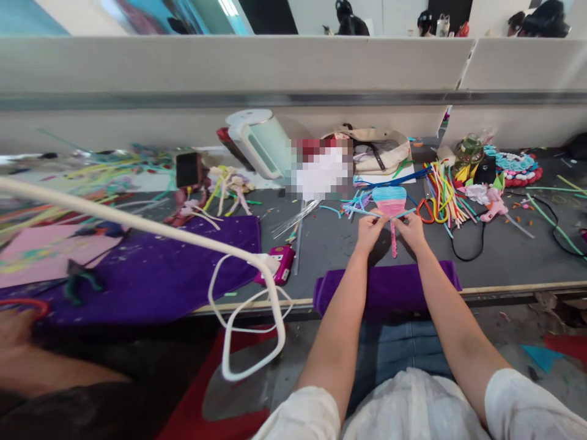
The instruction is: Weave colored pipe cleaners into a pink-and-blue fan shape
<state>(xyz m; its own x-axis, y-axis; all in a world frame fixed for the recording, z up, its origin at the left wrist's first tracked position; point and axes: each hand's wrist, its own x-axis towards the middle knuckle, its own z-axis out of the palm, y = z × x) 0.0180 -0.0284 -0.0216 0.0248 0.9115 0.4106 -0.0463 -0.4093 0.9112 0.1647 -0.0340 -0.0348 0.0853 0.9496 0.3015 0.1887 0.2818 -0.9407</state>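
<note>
A fan-shaped piece (389, 197) made of pipe cleaners, blue above and pink below, lies on the dark table in front of me. Its twisted pink stem (393, 241) points toward me between my hands. My left hand (370, 231) is closed in a pinch at the lower left of the fan, with a light blue pipe cleaner (360, 211) sticking out to the left. On the other side my right hand (411, 232) also pinches, and a light blue length shows above its fingers. Whether this is one strip or two is hidden by the fingers.
A rolled purple cloth (389, 287) lies under my forearms. Bundled colourful pipe cleaners (447, 198) are to the right, beside a pink figure (494, 205). A white wire-like frame (279, 342) crosses the left foreground. Another person's hand (16, 336) holds red-handled pliers at far left.
</note>
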